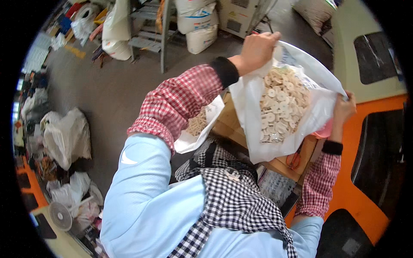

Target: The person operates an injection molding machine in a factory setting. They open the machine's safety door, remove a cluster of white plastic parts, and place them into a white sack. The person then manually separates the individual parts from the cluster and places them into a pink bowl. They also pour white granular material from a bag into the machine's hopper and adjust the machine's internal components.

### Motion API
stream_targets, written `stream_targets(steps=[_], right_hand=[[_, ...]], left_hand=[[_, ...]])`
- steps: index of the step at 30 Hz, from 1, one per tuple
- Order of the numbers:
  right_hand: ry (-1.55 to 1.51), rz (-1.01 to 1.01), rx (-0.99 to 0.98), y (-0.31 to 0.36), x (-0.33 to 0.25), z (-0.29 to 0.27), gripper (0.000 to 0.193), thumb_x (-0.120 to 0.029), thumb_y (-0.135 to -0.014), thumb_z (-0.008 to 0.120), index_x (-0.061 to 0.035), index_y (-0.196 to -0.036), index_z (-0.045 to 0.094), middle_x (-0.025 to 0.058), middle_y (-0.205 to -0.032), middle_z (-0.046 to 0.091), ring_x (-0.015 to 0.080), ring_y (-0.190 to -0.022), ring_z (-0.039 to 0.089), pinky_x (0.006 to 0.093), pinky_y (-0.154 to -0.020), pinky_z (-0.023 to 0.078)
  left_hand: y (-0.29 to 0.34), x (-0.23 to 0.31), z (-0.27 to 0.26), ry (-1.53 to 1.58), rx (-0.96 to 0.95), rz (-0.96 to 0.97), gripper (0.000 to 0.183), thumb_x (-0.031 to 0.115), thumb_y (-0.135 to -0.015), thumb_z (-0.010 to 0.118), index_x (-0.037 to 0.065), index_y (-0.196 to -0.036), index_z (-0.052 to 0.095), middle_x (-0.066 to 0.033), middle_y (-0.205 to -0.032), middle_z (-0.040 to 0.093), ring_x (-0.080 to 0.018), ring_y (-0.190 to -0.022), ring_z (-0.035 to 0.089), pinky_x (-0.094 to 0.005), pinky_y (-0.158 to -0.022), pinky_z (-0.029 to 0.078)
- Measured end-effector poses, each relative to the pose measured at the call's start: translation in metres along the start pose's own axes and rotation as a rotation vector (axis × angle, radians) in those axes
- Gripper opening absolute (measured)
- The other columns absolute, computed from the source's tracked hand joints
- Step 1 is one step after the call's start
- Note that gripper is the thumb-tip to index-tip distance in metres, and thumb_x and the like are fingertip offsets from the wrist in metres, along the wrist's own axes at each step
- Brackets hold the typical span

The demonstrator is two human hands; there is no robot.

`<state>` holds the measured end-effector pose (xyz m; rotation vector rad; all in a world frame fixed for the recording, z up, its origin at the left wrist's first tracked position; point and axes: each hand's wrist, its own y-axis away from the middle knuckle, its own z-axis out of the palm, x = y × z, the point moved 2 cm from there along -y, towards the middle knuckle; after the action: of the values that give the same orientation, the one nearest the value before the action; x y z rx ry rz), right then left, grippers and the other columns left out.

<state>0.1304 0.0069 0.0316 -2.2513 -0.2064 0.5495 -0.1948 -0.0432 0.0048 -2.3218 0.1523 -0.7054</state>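
Both my hands grip the rim of a large white plastic sack (254, 129) in front of me. Inside it lies a heap of small cream-coloured plastic pieces (282, 103), many with round disc ends. My left hand (258, 49) is closed on the far edge of the sack, arm raised across the view. On the right side, my right hand (344, 107) clasps the sack's edge at a corner. The sack's mouth is spread wide between them. A second white bag (189, 142) with thin beige pieces (197, 123) sits below my left forearm, partly hidden by it.
Cardboard (230, 120) lies under the sack, with red-handled scissors (294, 160) on it. An orange and cream machine (365, 116) stands close on the right. Filled white sacks (202, 38) and a metal step ladder (163, 38) are at the back. A fan (61, 216) stands at lower left.
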Motion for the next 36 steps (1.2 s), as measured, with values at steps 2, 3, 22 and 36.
stream_targets(steps=[2,3,22,36], right_hand=[[-0.211,0.094,-0.098,0.008,0.014,-0.008,0.031,-0.019,-0.080,0.065,0.0019,-0.100,0.055,0.0118,-0.087,0.063,0.0228,-0.077,0.060,0.0340,-0.070,0.047],[-0.447,0.153,-0.131,0.013,0.028,-0.011,0.038,-0.019,-0.083,0.063,0.0045,-0.109,0.049,0.0107,-0.094,0.061,0.0210,-0.081,0.059,0.0332,-0.072,0.048],[-1.297,0.915,-0.587,0.172,0.034,-0.050,0.038,-0.021,-0.092,0.051,0.0024,-0.121,0.043,0.0101,-0.115,0.053,0.0160,-0.090,0.056,0.0295,-0.072,0.050],[-0.471,0.624,-0.207,0.198,0.011,-0.101,0.027,-0.005,-0.079,0.057,0.0140,-0.097,0.052,0.0173,-0.095,0.060,0.0241,-0.078,0.058,0.0337,-0.073,0.045]], left_hand=[[0.004,-0.008,-0.011,0.162,-0.071,-0.050,0.031,0.017,-0.075,0.064,0.003,-0.099,0.053,-0.0175,-0.082,0.063,-0.0314,-0.075,0.062,-0.0393,-0.064,0.049],[0.005,-0.013,-0.018,0.330,-0.114,-0.109,0.036,0.021,-0.075,0.067,0.001,-0.101,0.052,-0.0172,-0.082,0.063,-0.0303,-0.074,0.063,-0.0378,-0.064,0.049],[0.111,-0.010,-0.024,0.831,-0.193,-0.739,0.062,0.034,-0.070,0.074,-0.002,-0.115,0.050,-0.0154,-0.106,0.059,-0.0218,-0.095,0.058,-0.0316,-0.080,0.046],[0.150,0.074,-0.048,0.149,0.109,-0.619,0.037,0.013,-0.080,0.055,0.000,-0.109,0.036,-0.0233,-0.059,0.055,-0.0447,-0.059,0.056,-0.0513,-0.054,0.044]])
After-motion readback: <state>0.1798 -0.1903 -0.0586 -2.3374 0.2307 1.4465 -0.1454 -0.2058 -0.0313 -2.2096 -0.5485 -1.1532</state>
